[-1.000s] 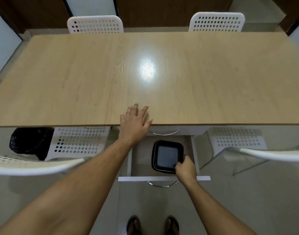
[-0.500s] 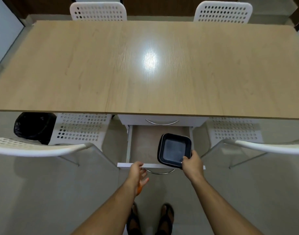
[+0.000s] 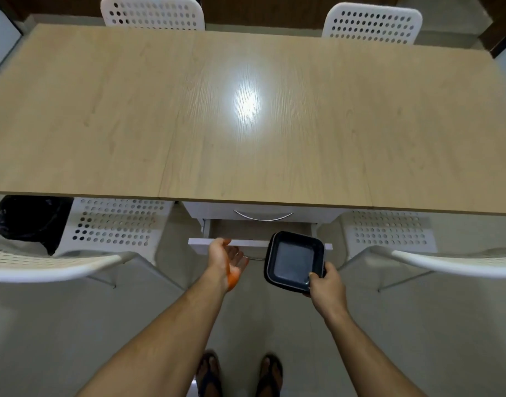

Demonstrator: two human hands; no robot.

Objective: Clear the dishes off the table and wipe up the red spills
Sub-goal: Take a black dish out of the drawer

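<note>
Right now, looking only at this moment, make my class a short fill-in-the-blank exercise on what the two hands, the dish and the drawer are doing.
1. The right hand grips a black square dish by its near ____.
2. The left hand touches the front of the lower ____, which stands partly open.
3. The dish is held above the drawer front, not resting on the wooden ____.
4. A black bin stands under the table's ____ side.

Missing words: corner; drawer; table; left
</note>
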